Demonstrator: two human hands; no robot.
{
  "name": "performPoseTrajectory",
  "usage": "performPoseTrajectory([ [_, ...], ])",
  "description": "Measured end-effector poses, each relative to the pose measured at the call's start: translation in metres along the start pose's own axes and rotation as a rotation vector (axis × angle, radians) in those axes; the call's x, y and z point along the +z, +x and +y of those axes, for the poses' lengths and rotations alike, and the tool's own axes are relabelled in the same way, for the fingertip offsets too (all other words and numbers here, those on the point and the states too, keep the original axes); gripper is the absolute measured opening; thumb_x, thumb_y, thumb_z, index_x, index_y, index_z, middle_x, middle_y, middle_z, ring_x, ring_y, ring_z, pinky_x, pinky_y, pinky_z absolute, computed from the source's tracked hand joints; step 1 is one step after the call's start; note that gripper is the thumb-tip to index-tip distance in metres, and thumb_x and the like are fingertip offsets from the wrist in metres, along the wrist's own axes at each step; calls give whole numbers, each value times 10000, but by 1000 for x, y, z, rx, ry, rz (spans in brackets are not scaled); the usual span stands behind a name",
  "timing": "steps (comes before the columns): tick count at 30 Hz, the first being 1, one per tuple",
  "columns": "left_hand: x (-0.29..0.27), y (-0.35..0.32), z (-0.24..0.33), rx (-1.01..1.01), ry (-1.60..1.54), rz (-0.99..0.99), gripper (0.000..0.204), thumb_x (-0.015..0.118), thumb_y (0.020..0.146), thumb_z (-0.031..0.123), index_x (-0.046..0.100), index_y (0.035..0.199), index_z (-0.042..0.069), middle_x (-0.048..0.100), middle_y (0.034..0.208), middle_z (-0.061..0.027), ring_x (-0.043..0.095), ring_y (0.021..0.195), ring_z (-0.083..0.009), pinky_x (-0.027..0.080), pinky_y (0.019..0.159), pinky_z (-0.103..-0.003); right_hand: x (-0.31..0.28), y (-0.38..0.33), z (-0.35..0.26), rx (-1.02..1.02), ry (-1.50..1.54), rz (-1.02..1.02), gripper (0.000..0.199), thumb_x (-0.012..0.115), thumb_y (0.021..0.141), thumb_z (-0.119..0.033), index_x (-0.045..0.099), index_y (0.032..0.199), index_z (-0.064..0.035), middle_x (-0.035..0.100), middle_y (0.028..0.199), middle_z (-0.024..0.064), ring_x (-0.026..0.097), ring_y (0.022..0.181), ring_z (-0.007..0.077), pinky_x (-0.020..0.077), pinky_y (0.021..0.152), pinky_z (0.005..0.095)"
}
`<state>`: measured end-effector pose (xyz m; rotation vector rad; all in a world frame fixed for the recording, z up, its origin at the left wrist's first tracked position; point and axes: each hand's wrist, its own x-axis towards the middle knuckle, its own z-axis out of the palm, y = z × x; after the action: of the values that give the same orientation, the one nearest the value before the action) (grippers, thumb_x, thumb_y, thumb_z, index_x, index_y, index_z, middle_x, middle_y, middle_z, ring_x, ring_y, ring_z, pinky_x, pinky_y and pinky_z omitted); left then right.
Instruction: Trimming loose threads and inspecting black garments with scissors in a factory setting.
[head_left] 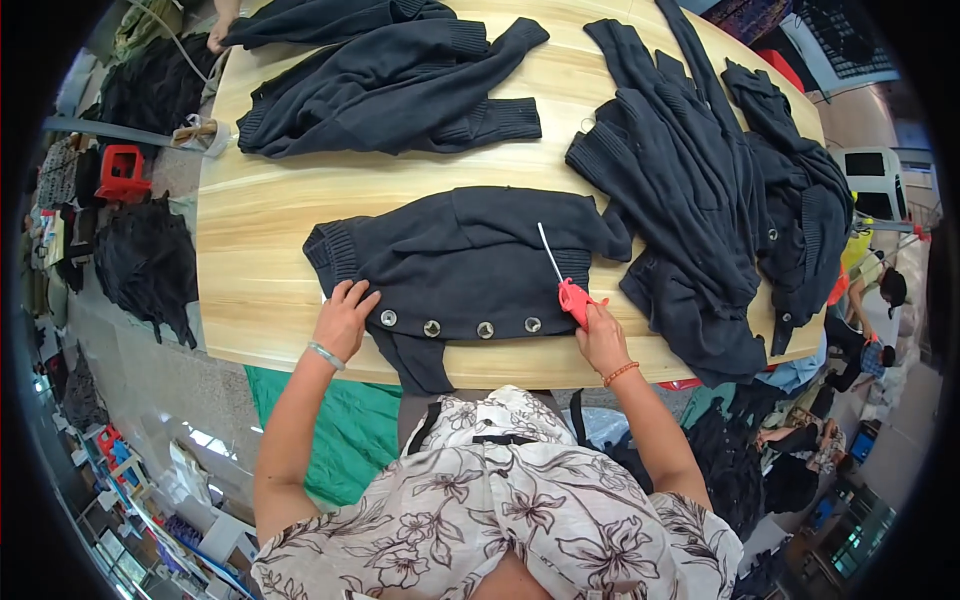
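A black knitted cardigan [480, 260] lies folded flat on the table before me, a row of several shiny round buttons [432, 328] along its near edge. Its ribbed end [335, 255] points left, and one sleeve [415, 365] hangs over the table's near edge. My left hand [345, 318] rests on the cardigan's lower left corner, fingers stretched out beside the leftmost button. In my right hand [603, 340] is a pink-red trigger-type tool [576, 302] with a long thin metal nozzle [549, 250], held over the cardigan's right end. The nozzle points away from me, across the knit.
More black knitwear lies on the wooden table [250, 200]: a pile [390, 85] at the far left and another heap [680, 190] on the right. Another person's hand [222, 32] touches the far left garment. Dark bundles [148, 262] and a red stool [122, 172] stand left.
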<state>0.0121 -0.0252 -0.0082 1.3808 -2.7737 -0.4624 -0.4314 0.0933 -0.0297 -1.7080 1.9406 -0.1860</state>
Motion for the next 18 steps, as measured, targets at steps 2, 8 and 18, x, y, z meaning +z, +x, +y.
performPoseTrajectory([
  [2,-9,5,-22,-1,-113,-74,325,584,724,-21,666,1023,76,619,1122,-104,552,1045,-315,488,803,-430,-12,14,1,52,63,-152,342,649,756,-92,565,1073,8,618,1034,271,620,943,426,503,826,500],
  [8,-68,88,-81,-58,-116,424,274,538,763,-77,659,987,24,647,990,-155,581,975,-361,483,831,-426,-105,105,-41,-160,121,397,237,634,788,-26,655,1023,-43,635,854,208,634,780,388,503,691,402],
  [18,-48,78,-50,185,-266,241,597,736,747,124,542,1309,71,535,1268,-194,512,1174,-385,420,967,-456,-83,83,-62,-140,185,167,416,782,766,-234,616,1110,-71,657,987,180,637,886,405,528,743,425],
])
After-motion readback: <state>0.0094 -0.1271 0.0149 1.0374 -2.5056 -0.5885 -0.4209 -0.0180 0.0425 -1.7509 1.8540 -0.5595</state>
